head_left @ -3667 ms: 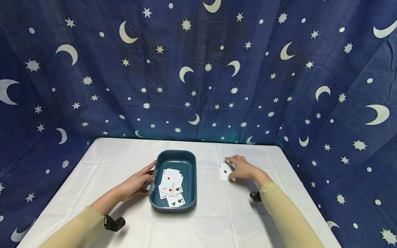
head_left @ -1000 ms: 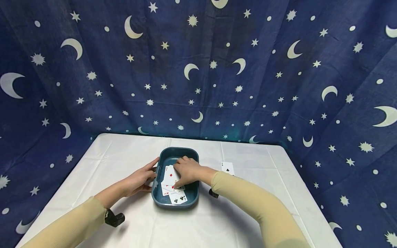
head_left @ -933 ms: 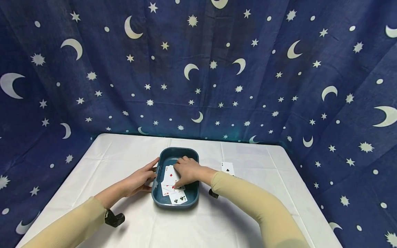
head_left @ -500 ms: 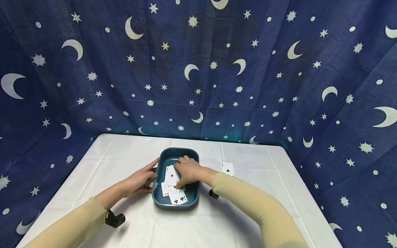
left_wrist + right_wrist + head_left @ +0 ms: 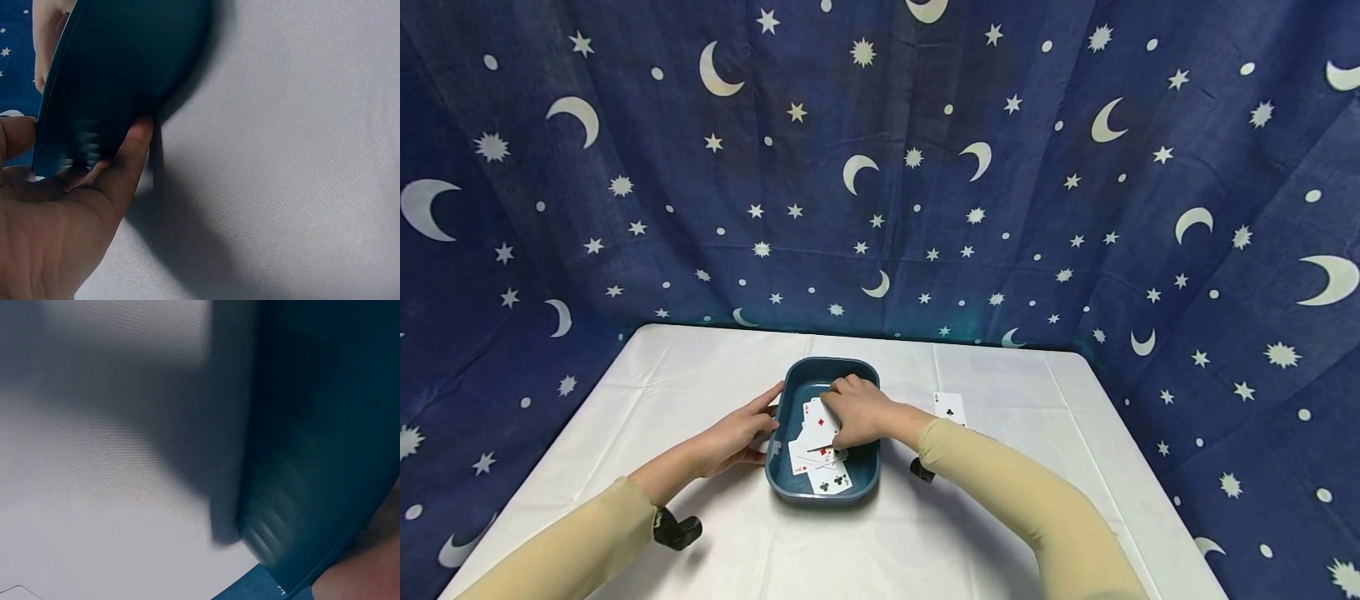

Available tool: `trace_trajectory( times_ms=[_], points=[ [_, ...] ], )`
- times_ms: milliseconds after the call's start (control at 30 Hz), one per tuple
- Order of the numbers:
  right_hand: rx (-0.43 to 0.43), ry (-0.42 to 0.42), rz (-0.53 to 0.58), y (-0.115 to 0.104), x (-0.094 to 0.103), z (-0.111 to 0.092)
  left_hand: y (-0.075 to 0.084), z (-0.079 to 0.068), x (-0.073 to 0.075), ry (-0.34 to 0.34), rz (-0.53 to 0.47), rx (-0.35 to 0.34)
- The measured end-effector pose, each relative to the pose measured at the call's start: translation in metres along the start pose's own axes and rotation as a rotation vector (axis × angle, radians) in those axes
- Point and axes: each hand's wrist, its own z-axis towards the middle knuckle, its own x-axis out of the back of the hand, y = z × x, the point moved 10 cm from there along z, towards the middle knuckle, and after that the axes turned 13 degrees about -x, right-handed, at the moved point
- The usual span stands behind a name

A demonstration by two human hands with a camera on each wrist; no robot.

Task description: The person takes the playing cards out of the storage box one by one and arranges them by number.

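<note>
In the head view, a dark blue-green tray [image 5: 822, 498] with several playing cards lying face up stands on the white table. My right hand [image 5: 861, 412] reaches over its right rim and pinches the ace of diamonds [image 5: 818, 425] between thumb and fingers. The card's near edge looks slightly raised above the other cards [image 5: 829, 481]. My left hand [image 5: 737, 437] rests against the tray's left wall, fingers spread. In the left wrist view its fingertips [image 5: 142, 128] touch the outside of the tray. The right wrist view shows mostly the tray's outer wall [image 5: 319, 456], hiding the cards.
An ace of clubs [image 5: 950, 406] lies face up on the table [image 5: 917, 517] to the right of the tray, partly covered by my right sleeve. A dark blue curtain [image 5: 880, 208] with moons and stars hangs behind and around the table.
My right hand went from the clubs card on the table into the tray. In the last half second it gripped the ace of diamonds and shifted it slightly right. The left hand stayed.
</note>
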Motion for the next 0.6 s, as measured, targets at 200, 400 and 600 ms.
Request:
trace_trajectory(
  times_ms=[200,400,600],
  points=[
    [0.006,-0.034,-0.042,-0.001,-0.0063,-0.0005,-0.0003,-0.0004,-0.0014,-0.013,0.012,0.0],
    [-0.019,-0.054,-0.037,0.0001,-0.0089,-0.0003,-0.0003,-0.0007,-0.0017,-0.011,0.024,0.0],
    [-0.026,-0.05,-0.05,-0.0007,-0.009,0.0018,-0.0001,-0.0003,-0.0012,-0.005,0.023,0.003]
  ],
)
